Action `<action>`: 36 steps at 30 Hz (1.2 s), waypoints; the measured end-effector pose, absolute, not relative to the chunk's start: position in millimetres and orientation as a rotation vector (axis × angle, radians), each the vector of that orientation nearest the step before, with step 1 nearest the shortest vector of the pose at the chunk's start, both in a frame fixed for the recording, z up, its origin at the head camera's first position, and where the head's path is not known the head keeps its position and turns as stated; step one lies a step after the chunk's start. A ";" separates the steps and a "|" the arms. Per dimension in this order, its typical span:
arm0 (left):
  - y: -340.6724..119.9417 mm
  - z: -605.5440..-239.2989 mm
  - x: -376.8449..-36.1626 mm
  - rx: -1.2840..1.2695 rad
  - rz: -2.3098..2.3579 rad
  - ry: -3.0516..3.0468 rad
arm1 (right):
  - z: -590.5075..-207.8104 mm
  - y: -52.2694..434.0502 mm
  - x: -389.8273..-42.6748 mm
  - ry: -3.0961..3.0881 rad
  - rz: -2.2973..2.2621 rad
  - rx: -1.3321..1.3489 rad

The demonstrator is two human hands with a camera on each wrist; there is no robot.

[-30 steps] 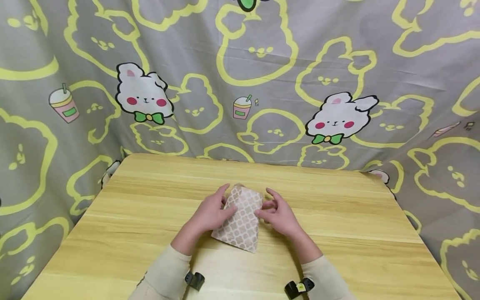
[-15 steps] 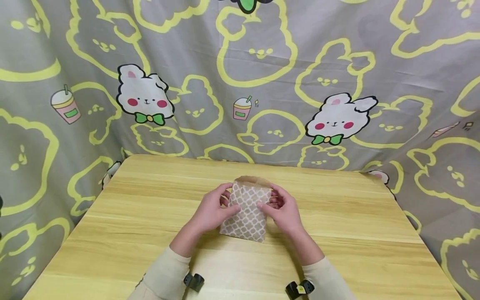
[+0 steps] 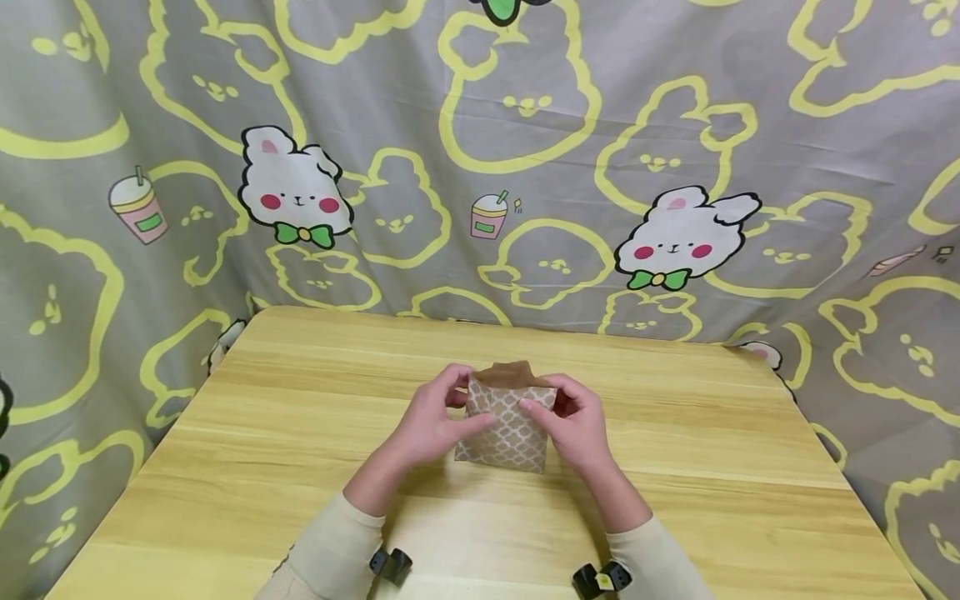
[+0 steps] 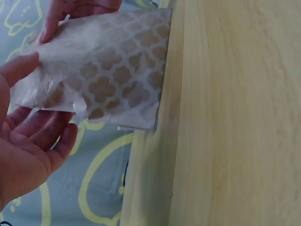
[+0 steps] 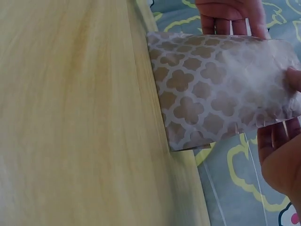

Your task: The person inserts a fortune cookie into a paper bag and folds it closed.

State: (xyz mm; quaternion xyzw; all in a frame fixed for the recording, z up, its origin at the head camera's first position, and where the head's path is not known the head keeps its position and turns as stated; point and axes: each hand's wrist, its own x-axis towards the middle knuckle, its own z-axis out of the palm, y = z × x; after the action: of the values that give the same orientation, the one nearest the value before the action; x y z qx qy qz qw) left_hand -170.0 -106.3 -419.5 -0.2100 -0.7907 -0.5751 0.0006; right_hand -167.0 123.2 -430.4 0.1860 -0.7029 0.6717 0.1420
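A small brown paper bag (image 3: 507,418) with a white quatrefoil pattern stands upright on the wooden table (image 3: 300,433), its bottom edge on the wood and its mouth open at the top. My left hand (image 3: 438,421) pinches the bag's left upper edge, thumb on the front. My right hand (image 3: 573,421) pinches the right upper edge the same way. In the left wrist view the bag (image 4: 106,75) sits between thumb and fingers (image 4: 33,141). The right wrist view shows the bag (image 5: 216,89) with my right thumb on its front and the left hand's fingers (image 5: 230,19) at its far edge.
A grey curtain (image 3: 525,150) printed with yellow outlines and white rabbits hangs close behind and beside the table. The table's rounded far corners (image 3: 247,321) meet the cloth. Black wrist mounts (image 3: 390,564) show at the bottom edge.
The bag has been raised from lying tilted on the table to standing upright, and its mouth has been pulled open. Both hands shifted up to its top corners.
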 end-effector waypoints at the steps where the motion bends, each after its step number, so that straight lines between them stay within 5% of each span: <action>1: -105.3 -419.5 -169.9 -0.679 -1.806 -2.473 | -433.9 123.6 -168.6 -2.007 1.948 0.542; 36: -87.9 -427.0 -164.6 -0.769 -1.695 -2.215 | -448.0 119.8 -173.2 -1.871 1.951 0.849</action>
State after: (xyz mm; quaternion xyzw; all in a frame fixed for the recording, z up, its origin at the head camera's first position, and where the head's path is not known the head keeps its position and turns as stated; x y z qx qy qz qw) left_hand -164.6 -87.9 -427.0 -0.2638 -0.7596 -0.5814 0.1238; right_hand -173.2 119.8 -448.0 0.2961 -0.6524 0.6805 0.1535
